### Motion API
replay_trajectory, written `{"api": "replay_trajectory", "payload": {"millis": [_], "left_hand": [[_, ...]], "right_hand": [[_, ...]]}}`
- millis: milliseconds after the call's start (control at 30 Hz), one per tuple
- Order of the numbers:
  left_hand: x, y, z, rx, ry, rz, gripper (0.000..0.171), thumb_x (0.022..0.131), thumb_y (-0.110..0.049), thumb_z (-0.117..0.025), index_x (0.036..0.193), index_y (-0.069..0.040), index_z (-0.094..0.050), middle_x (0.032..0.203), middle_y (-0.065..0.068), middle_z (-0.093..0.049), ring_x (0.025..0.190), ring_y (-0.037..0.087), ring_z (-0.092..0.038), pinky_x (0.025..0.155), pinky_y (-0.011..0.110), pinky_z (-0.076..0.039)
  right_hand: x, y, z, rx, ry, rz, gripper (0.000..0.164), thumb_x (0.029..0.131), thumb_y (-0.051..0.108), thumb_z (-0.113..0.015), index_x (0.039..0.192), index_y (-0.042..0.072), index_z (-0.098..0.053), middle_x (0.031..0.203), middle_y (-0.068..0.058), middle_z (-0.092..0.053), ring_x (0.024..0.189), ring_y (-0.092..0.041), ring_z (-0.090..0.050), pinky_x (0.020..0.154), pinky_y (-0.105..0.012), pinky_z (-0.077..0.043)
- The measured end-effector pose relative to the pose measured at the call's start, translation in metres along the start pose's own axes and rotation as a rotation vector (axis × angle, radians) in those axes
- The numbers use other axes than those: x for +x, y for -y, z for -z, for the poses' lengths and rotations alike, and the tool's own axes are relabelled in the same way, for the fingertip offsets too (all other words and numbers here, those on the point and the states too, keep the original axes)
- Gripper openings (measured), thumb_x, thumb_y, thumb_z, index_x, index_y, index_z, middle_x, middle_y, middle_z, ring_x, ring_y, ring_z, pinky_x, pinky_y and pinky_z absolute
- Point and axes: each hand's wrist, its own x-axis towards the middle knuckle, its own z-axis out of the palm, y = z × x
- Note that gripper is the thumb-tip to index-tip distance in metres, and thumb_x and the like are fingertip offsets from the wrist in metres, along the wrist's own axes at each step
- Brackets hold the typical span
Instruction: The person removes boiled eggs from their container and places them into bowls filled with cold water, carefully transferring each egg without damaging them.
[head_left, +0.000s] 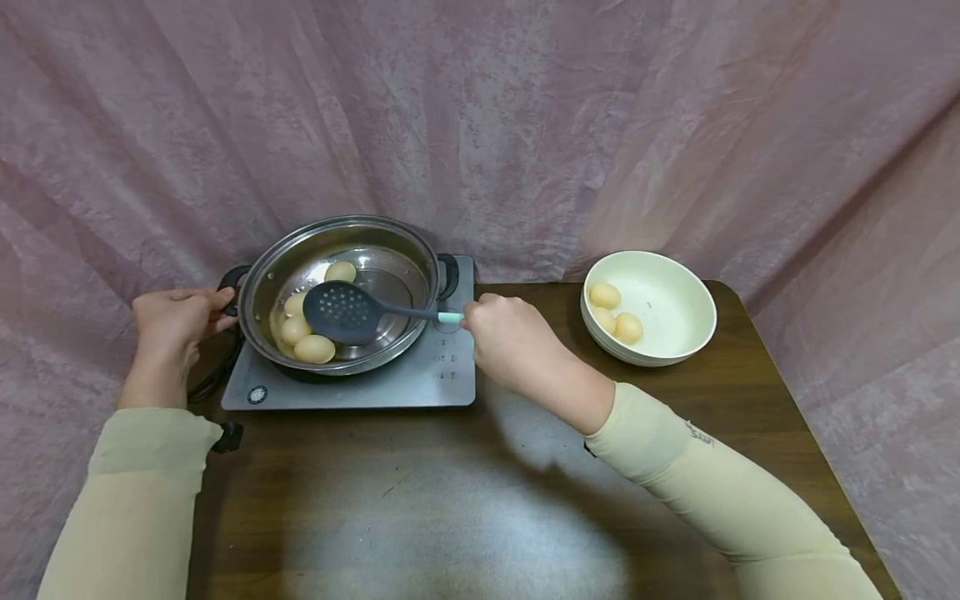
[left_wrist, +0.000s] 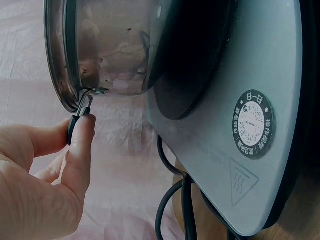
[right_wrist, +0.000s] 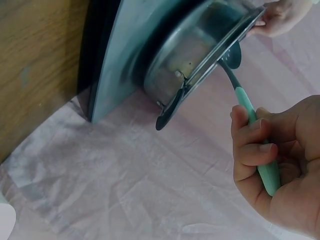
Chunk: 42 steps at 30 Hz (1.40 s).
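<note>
From my end I see a steel pot (head_left: 360, 220) on a flat grey cooktop (head_left: 442, 385), with four pale yellow egg-shaped pieces (head_left: 314, 348) in view inside it: three bunched along its left wall, the fourth farther back. The left hand (head_left: 172, 321) pinches the pot's left black handle (left_wrist: 74, 126) between thumb and fingers, which the left wrist view shows me up close. I have the right hand (head_left: 517, 346) closed firmly around the mint grip (right_wrist: 270, 177) of a slotted spoon (head_left: 345, 310), whose dark perforated head hangs over the pot's opening, above the rim. That head covers part of the pot's floor, so I can't tell whether another piece lies beneath it. Off to the right, well apart from the pot, a white bowl (head_left: 671, 304) stands on the brown wooden table (head_left: 337, 492) with three similar pieces (head_left: 628, 327) resting together against its left side. Black cords (left_wrist: 188, 210) hang beside the cooktop's left corner, before the pink curtain (head_left: 450, 125).
</note>
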Motion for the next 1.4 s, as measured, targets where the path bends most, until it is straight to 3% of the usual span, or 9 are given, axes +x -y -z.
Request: {"api": "replay_trajectory", "payload": {"millis": [200, 633, 867, 1067, 1233, 1400], "left_hand": [[-0.001, 0.000, 0.000, 0.002, 0.001, -0.008, 0.011, 0.076, -0.018, -0.078, 0.081, -0.017, -0.068, 0.069, -0.007, -0.063, 0.059, 0.010, -0.066, 0.063, 0.027, -0.062], [-0.002, -0.003, -0.003, -0.003, -0.006, -0.023, 0.013, 0.076, -0.018, -0.078, 0.085, -0.015, -0.069, 0.070, -0.007, -0.063, 0.060, 0.009, -0.066, 0.061, 0.026, -0.061], [-0.003, -0.003, -0.002, -0.013, -0.001, -0.035, 0.014, 0.075, -0.018, -0.079, 0.085, -0.014, -0.069, 0.070, -0.007, -0.063, 0.060, 0.009, -0.066, 0.061, 0.025, -0.061], [-0.003, -0.003, -0.002, -0.018, 0.000, -0.028, 0.014, 0.074, -0.019, -0.079, 0.083, -0.015, -0.068, 0.069, -0.008, -0.063, 0.060, 0.009, -0.066, 0.061, 0.025, -0.061], [-0.003, -0.002, -0.001, -0.020, -0.004, -0.025, 0.013, 0.075, -0.018, -0.079, 0.082, -0.016, -0.068, 0.069, -0.007, -0.063, 0.060, 0.009, -0.066, 0.062, 0.025, -0.061], [-0.002, -0.001, -0.001, -0.022, -0.001, -0.031, 0.013, 0.074, -0.017, -0.079, 0.080, -0.016, -0.068, 0.069, -0.007, -0.062, 0.060, 0.009, -0.066, 0.061, 0.025, -0.061]], "right_hand": [[0.000, 0.003, -0.002, 0.007, 0.025, 0.008, 0.011, 0.090, 0.017, -0.060, 0.087, 0.009, -0.068, 0.075, -0.005, -0.060, 0.061, -0.023, -0.060, 0.049, -0.036, -0.053], [0.002, -0.001, 0.000, 0.068, 0.105, 0.006, 0.022, 0.094, 0.021, -0.056, 0.077, 0.012, -0.065, 0.064, 0.000, -0.054, 0.057, -0.017, -0.052, 0.048, -0.032, -0.047], [0.003, -0.006, 0.002, 0.199, 0.144, -0.009, 0.024, 0.094, 0.018, -0.056, 0.071, 0.016, -0.063, 0.060, 0.004, -0.054, 0.055, -0.012, -0.046, 0.046, -0.024, -0.040], [0.004, -0.013, 0.002, 0.323, 0.195, -0.037, 0.022, 0.094, 0.017, -0.056, 0.075, 0.015, -0.066, 0.060, 0.003, -0.050, 0.053, -0.008, -0.040, 0.044, -0.020, -0.035], [0.005, -0.021, 0.001, 0.437, 0.246, -0.097, 0.020, 0.094, 0.017, -0.055, 0.082, 0.016, -0.070, 0.066, 0.004, -0.060, 0.054, -0.007, -0.045, 0.048, -0.019, -0.040], [0.006, -0.028, 0.001, 0.505, 0.271, -0.143, 0.024, 0.095, 0.020, -0.055, 0.076, 0.018, -0.070, 0.068, 0.006, -0.064, 0.055, -0.008, -0.045, 0.049, -0.021, -0.040]]}}
